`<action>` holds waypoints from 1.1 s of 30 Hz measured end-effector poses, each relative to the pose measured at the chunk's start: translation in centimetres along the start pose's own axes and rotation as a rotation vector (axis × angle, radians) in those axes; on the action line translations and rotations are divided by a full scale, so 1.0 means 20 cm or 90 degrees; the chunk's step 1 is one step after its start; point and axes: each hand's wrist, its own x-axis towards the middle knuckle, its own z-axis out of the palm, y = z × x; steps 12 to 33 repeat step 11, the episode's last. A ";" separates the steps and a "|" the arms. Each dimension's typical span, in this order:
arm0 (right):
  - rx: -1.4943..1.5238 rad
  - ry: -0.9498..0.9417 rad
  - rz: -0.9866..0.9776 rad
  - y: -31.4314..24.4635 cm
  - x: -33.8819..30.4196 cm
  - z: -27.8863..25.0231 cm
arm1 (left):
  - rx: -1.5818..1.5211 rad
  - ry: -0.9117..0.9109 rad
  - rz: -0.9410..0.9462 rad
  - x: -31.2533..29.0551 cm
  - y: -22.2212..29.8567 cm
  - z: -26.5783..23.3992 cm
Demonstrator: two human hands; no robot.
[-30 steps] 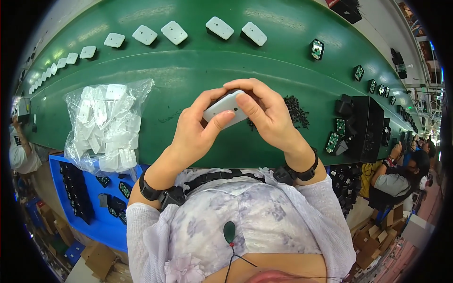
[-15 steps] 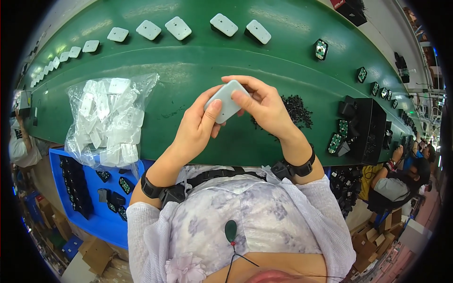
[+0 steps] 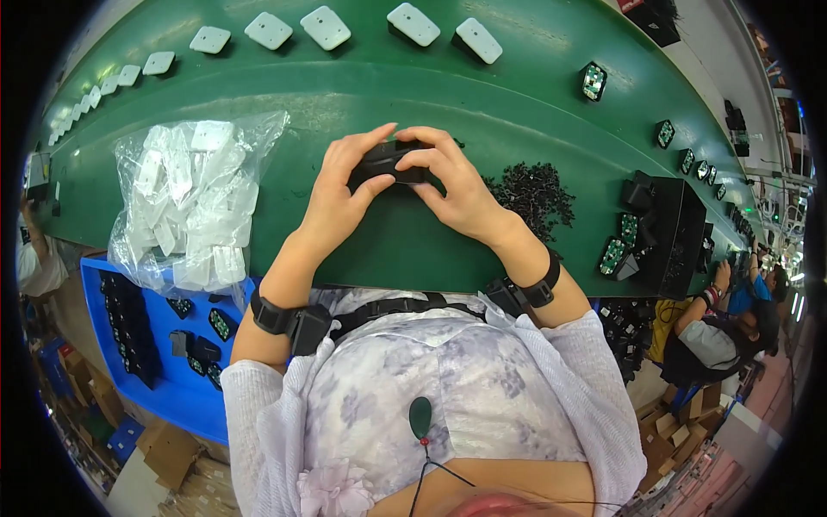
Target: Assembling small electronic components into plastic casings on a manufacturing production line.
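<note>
A black plastic housing (image 3: 377, 162) is between my hands over the middle of the green table. My left hand (image 3: 338, 191) grips its left end, fingers over the far edge and thumb on the near side. Around the right end curl the fingers of my right hand (image 3: 463, 196), its thumb at the near edge. The dark face is up; the underside is hidden. Just right of my right hand lies a pile of small black parts (image 3: 536, 200). On the left rests a clear plastic bag (image 3: 191, 194) full of white covers.
White-topped units (image 3: 326, 28) line the far side of the green table (image 3: 345, 95). Black housings with green circuit boards (image 3: 593, 80) continue on the right, near a black box (image 3: 676, 233). A blue bin (image 3: 164, 396) sits lower left. Another person (image 3: 719, 332) sits at far right.
The held piece showed a pale grey-white face before; now its black side is up, as if turned over. Both hands have moved slightly away from me and lie lower around it.
</note>
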 end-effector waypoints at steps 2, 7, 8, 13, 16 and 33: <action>-0.029 -0.016 -0.003 -0.02 -0.03 0.03 | 0.197 0.013 0.115 -0.02 -0.06 0.01; -0.043 0.004 0.013 -0.01 -0.03 0.05 | 0.258 0.022 0.107 -0.05 -0.04 0.03; -0.044 0.004 0.001 -0.02 -0.02 0.04 | 0.239 0.040 0.095 -0.05 -0.04 0.03; 0.105 0.026 0.110 -0.03 -0.03 0.03 | 0.149 -0.002 0.056 -0.05 -0.03 0.00; 0.105 0.026 0.110 -0.03 -0.03 0.03 | 0.149 -0.002 0.056 -0.05 -0.03 0.00; 0.105 0.026 0.110 -0.03 -0.03 0.03 | 0.149 -0.002 0.056 -0.05 -0.03 0.00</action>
